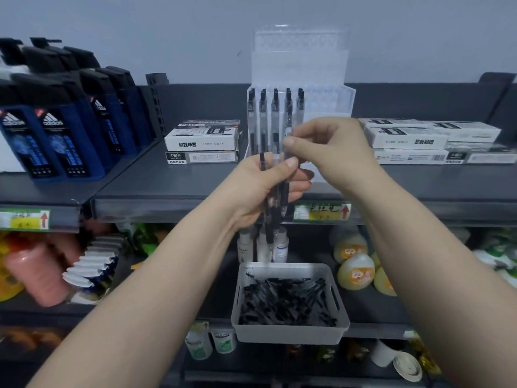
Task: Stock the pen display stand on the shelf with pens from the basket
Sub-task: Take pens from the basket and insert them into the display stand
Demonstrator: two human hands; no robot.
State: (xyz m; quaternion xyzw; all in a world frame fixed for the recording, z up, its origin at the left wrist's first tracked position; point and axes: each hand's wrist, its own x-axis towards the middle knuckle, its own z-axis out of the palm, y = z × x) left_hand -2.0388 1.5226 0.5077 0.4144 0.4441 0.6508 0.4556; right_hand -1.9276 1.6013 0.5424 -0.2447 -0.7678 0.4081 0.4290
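Observation:
A clear tiered pen display stand (324, 99) stands on the dark shelf (156, 183), with several black-capped pens (275, 113) upright in its left slots. In front of the stand, my left hand (263, 183) grips a bundle of clear pens with black grips (272, 217) that hangs down below the fist. My right hand (333, 152) pinches the top of one pen of that bundle (287, 135) between thumb and fingers. A grey basket (291, 331) on the shelf below holds several more black pens (288, 301).
White pen boxes lie left (201, 141) and right (414, 135) of the stand. Blue shower gel bottles (56, 130) fill the shelf at far left. Small white bottles (279, 245) and round yellow containers (355, 270) sit behind the basket on the lower shelf.

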